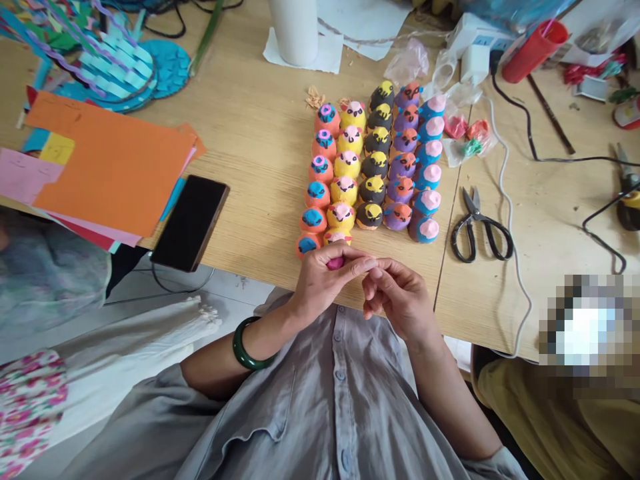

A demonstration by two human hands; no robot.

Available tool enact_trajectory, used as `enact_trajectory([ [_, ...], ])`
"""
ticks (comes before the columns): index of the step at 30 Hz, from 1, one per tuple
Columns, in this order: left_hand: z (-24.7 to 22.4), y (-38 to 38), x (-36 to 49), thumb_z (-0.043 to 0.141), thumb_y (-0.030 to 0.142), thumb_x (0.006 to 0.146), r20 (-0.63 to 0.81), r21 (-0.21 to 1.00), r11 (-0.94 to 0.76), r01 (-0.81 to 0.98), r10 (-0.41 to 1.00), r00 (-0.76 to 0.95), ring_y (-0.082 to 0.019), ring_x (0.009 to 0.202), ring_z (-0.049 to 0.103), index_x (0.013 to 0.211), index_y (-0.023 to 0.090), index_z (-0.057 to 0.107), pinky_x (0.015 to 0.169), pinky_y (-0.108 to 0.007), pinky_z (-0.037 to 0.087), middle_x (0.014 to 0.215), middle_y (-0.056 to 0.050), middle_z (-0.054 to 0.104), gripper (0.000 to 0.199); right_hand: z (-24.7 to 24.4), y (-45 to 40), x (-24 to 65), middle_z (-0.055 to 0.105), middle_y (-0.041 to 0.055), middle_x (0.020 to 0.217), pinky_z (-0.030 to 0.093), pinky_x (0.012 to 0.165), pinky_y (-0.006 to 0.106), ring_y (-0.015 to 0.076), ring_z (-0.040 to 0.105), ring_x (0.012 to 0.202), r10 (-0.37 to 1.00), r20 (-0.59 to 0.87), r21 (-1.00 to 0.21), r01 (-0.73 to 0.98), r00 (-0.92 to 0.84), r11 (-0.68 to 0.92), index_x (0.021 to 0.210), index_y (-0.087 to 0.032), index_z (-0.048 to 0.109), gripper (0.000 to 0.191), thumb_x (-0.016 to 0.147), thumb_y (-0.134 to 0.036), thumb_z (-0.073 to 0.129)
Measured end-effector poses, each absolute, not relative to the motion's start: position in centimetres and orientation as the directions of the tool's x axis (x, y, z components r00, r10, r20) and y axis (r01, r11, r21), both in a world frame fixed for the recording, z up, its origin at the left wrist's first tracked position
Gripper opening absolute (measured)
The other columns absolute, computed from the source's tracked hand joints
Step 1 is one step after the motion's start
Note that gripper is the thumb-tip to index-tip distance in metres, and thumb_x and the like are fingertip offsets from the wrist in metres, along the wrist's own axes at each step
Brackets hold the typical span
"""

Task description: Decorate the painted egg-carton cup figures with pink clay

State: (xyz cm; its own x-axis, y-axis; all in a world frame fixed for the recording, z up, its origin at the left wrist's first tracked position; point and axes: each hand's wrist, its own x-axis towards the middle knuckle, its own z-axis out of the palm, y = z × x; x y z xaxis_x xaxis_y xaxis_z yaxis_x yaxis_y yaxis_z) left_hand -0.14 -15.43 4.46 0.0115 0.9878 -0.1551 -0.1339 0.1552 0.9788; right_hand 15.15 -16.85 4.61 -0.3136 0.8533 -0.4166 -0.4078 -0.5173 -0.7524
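Both hands meet at the fingertips near the table's front edge, just below rows of small painted figures [347, 164]. My left hand [320, 280] is closed around a lump of magenta-pink clay [335, 263], its thumb and forefinger pinched together. Touching those fingertips, my right hand [403, 297] is also closed in a pinch; whatever lies between its fingers is too small to make out. Among the closest figures is an orange one with a blue top [308, 245]. Some orange figures farther back have a pink ring on the blue.
Black-handled scissors [481, 227] lie right of the figures, beside a white cable [506, 180]. To the left are a phone [190, 223] and stacked coloured paper [113, 167]. Bagged clay pieces [470, 133], a red cup [535, 52] and a white cylinder [295, 33] stand farther back.
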Motion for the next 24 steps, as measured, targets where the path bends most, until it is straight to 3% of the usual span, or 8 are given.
enact_trajectory([
  [5,4.69,-15.81,-0.35,0.081,0.048,0.079,-0.247,0.936,0.274,-0.219,0.958,0.143,-0.009,0.061,0.057,0.117,0.021,0.078,0.058,-0.023,0.047,0.072,0.001,0.068,0.046,5.01,-16.67,14.90,0.065,-0.0055,0.059,0.056,0.039,0.019,0.0046,0.052,0.037,0.861,-0.410,-0.724,-0.468,-0.300,-0.507,0.081,-0.018,0.072,0.023,0.087,-0.040,0.076],
  [10,4.93,-15.82,-0.16,0.081,0.044,0.080,-0.227,0.958,0.240,-0.159,0.969,0.095,-0.011,0.062,0.057,0.087,0.020,0.083,0.057,-0.024,0.046,0.063,0.000,0.065,0.025,5.02,-16.64,14.77,0.066,-0.0032,0.059,0.057,0.039,0.021,0.0061,0.051,0.037,0.837,-0.420,-0.710,-0.447,-0.352,-0.544,0.076,-0.017,0.070,0.033,0.089,-0.047,0.072],
  [13,4.88,-15.58,-0.01,0.085,0.042,0.075,-0.216,0.964,0.218,-0.153,0.976,0.027,-0.010,0.062,0.056,0.071,0.019,0.078,0.060,-0.024,0.048,0.065,0.000,0.067,0.025,5.00,-16.68,14.86,0.066,-0.0023,0.060,0.058,0.039,0.022,0.0067,0.052,0.038,0.828,-0.434,-0.710,-0.431,-0.355,-0.557,0.073,-0.017,0.068,0.035,0.089,-0.047,0.071],
  [18,4.76,-15.62,-0.08,0.086,0.048,0.072,-0.214,0.959,0.224,-0.176,0.974,0.074,-0.012,0.066,0.057,0.084,0.019,0.081,0.063,-0.026,0.048,0.070,-0.001,0.068,0.032,4.98,-16.48,14.98,0.065,-0.0055,0.059,0.055,0.038,0.019,0.0039,0.047,0.036,0.811,-0.442,-0.655,-0.481,-0.382,-0.583,0.078,-0.018,0.069,0.028,0.082,-0.043,0.080],
  [21,4.55,-15.90,-0.27,0.077,0.054,0.081,-0.276,0.932,0.304,-0.199,0.949,0.154,-0.008,0.054,0.046,0.095,0.019,0.082,0.049,-0.024,0.038,0.068,0.000,0.065,0.038,4.85,-16.42,14.95,0.063,-0.0061,0.058,0.054,0.037,0.018,0.0036,0.046,0.036,0.821,-0.446,-0.665,-0.482,-0.356,-0.571,0.078,-0.018,0.068,0.027,0.083,-0.042,0.078],
  [24,4.22,-15.97,-0.32,0.072,0.053,0.087,-0.301,0.923,0.322,-0.210,0.946,0.123,-0.005,0.050,0.040,0.092,0.020,0.082,0.044,-0.023,0.031,0.074,-0.001,0.068,0.035,4.81,-16.54,14.87,0.065,-0.0048,0.059,0.056,0.039,0.021,0.0053,0.050,0.037,0.814,-0.457,-0.685,-0.442,-0.359,-0.579,0.080,-0.017,0.068,0.028,0.085,-0.044,0.076],
])
